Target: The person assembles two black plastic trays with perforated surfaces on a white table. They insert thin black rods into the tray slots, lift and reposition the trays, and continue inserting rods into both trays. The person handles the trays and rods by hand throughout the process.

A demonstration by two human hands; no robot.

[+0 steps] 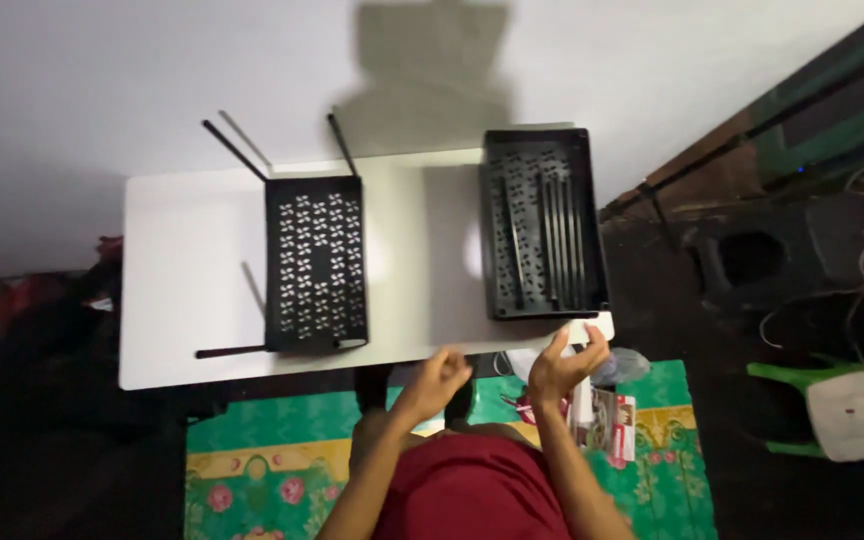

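Seen from above, near the bottom edge: a lap in dark red cloth (472, 495), two bare forearms rising from it. Right hand (564, 362) raised at the front edge of the table, fingers (592, 340) spread and half curled, tips close to the near right corner of the tabletop, gripping nothing that can be made out. Left hand (439, 380) just beside it, lower, fingers folded loosely inward, empty as far as can be told, just below the table's front edge.

Directly beyond the right hand: black tray (497, 230), rectangular, raised rim, perforated floor with a flower-like cut-out pattern. Inside it, several loose black rods (557, 240) lying lengthwise, side by side, mostly along the right half.

Further left, well apart from the tray: second black perforated panel (314, 262), same pattern, lying flat, with thin black rods sticking out from its corners, two angled up at the far end and one pointing left at the near end.

Both on a small white table (187, 290), pushed against a pale wall (152, 70) carrying a dark shadow. Below: green floral mat (252, 470), printed packet (602, 415) by the right hand. Dim room; dark floor at right, green and white plastic chair (837, 400), trailing cables.
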